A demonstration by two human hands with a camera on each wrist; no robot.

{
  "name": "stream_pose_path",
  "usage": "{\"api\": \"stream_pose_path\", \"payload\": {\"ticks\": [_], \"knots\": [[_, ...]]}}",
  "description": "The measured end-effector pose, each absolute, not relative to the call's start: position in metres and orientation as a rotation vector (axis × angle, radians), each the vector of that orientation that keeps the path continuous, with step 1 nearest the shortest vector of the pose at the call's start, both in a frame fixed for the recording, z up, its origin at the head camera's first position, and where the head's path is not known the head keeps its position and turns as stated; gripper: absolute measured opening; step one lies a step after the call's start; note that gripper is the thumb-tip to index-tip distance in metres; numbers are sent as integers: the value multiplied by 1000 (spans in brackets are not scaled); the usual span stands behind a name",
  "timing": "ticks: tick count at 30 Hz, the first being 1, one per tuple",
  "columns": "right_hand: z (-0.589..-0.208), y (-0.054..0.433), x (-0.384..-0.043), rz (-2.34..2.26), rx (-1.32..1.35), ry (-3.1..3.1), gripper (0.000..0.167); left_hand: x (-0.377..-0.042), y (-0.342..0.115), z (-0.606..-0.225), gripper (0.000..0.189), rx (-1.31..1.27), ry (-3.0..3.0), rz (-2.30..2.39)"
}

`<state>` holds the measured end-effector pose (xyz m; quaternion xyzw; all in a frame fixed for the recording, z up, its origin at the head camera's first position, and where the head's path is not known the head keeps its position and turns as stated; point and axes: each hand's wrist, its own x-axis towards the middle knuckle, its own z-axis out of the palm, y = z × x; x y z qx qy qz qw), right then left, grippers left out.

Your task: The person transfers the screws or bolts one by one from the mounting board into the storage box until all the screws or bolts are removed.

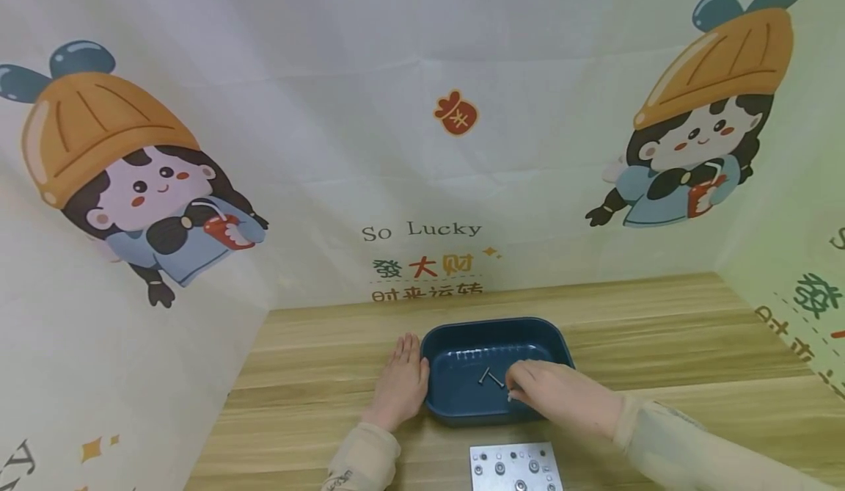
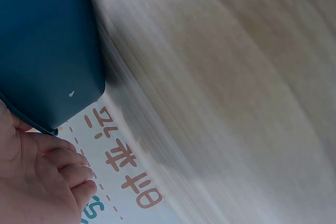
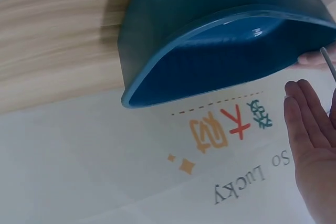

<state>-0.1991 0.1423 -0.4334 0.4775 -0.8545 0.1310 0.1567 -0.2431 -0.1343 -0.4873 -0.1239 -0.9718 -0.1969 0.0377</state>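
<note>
A dark blue plastic basin (image 1: 455, 410) stands on the table, with two metal screws (image 1: 495, 379) lying on its bottom. My left hand (image 1: 403, 382) rests against the basin's left side, its fingers straight and pointing away from me, the thumb at the rim. Over the basin's front right part, my right hand (image 1: 561, 394) reaches in, thumb and fingertips pinching a small metal screw. The shank of this screw (image 3: 328, 62) shows at the right edge of the right wrist view. In the left wrist view, the left hand (image 2: 44, 174) lies beside the basin's rim.
In front of the basin lies a silver metal plate (image 1: 513, 469) with several holes and round fittings, cut off by the frame's lower edge. The wood-grain table (image 1: 660, 329) meets a printed cloth backdrop (image 1: 330, 197) at the back and sides.
</note>
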Motion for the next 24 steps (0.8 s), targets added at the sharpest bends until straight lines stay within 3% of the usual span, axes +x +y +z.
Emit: {"api": "stream_pose_path", "payload": {"ticks": [24], "knots": [[-417, 105, -263, 343, 1335, -2659, 8, -242, -136, -486, 52, -380, -2977, -581]]}}
